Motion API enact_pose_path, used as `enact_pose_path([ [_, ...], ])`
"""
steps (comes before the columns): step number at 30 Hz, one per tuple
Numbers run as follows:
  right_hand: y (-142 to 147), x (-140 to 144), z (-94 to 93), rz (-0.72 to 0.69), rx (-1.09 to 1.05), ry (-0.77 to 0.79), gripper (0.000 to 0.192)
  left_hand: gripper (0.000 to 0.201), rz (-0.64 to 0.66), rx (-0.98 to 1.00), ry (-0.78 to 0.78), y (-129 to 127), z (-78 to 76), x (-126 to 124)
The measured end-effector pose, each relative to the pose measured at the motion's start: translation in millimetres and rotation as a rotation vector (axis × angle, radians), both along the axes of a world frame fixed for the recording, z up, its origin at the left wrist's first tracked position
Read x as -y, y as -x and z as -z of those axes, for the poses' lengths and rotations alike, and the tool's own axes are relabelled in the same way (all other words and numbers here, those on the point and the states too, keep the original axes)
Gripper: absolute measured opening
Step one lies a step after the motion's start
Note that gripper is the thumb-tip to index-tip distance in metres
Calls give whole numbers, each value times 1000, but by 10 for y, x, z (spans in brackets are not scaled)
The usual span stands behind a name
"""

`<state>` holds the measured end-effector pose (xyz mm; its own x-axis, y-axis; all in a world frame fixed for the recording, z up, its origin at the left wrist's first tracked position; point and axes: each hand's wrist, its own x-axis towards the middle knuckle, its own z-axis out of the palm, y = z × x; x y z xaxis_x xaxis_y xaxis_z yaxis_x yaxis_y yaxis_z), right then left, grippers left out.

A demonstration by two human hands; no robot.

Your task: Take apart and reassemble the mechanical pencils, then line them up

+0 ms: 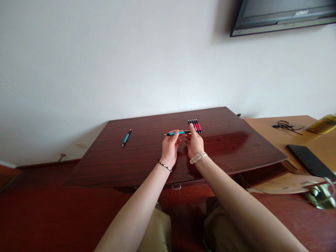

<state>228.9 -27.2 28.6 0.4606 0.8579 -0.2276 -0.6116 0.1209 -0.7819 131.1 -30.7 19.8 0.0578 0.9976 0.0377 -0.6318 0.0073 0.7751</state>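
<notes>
A teal and black pen [176,133] lies level between my two hands, above the dark wooden table. My left hand [170,146] is closed on its teal part, thumb on top. At the black end, my right hand [194,140] pinches it, with the thumb pointing up. Just beyond my right hand, several pink and black pens [196,125] lie side by side in a row, partly hidden by the thumb. Off to the left, a second teal and black pen [126,138] rests alone on the table, slanted.
The glossy dark table [147,168] stands against a white wall. To its right, a lighter wooden desk [265,127] carries a black phone [309,159], a coiled cable [287,126] and a yellow bottle [324,124]. A television [283,17] hangs at upper right.
</notes>
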Motion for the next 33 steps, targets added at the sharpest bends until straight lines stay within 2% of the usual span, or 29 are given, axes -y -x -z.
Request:
enact_pose_path([
  [4,33,47,-44,-132,-146,-223,39,44,-2,47,8,-12,-13,-4],
  [7,65,72,-44,-168,-216,-307,26,43,3,70,18,-12,-31,-1],
  [9,87,78,-31,-186,-225,-335,24,41,1,77,29,-8,-37,-2],
  [14,133,70,2,-160,-164,-329,32,39,-6,82,27,17,-31,-19],
  [22,129,59,9,-61,-132,-200,39,38,-10,68,9,-3,-3,-27],
  [29,61,62,16,-126,-226,-293,27,37,-13,85,26,-4,-14,-25],
  [33,49,73,21,-98,-185,-283,30,37,-35,85,47,12,-16,-33],
])
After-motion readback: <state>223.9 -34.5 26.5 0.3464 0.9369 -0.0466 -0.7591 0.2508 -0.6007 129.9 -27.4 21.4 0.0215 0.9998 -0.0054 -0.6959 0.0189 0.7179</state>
